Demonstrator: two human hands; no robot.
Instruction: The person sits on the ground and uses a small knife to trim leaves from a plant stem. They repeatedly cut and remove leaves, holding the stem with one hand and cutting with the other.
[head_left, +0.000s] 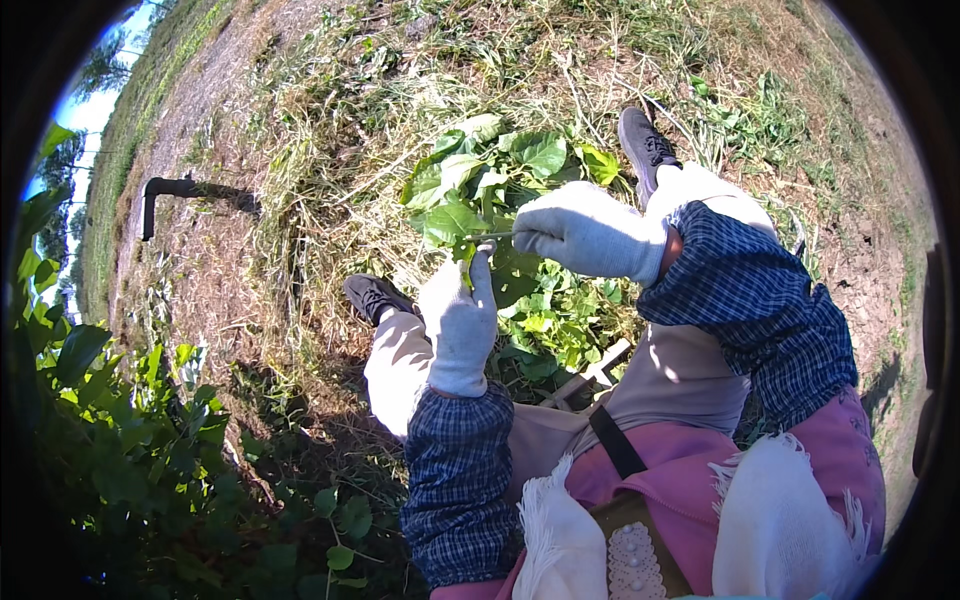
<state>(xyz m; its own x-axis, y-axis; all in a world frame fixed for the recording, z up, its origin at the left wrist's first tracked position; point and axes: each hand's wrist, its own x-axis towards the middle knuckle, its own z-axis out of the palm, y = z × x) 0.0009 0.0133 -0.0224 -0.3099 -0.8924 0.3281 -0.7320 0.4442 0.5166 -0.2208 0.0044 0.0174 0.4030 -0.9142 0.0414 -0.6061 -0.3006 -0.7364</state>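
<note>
Both my hands wear white knit gloves. My left hand (461, 307) grips the stem side of a leafy green cutting (454, 221), its thumb or a fingertip near a thin pale stem (491, 236). That stem runs across to my right hand (577, 231), whose fingers are closed on its other end. Broad green leaves (540, 154) stand out just beyond both hands. Below them, between my legs, lies more green foliage (570, 319).
Dry cut grass (360, 150) covers the ground. A dark bent pipe (169, 187) stands at the left. Leafy plants (112, 420) fill the lower left. A wooden piece (585, 382), perhaps part of a low seat, shows between my legs, and my shoes (645, 150) rest either side.
</note>
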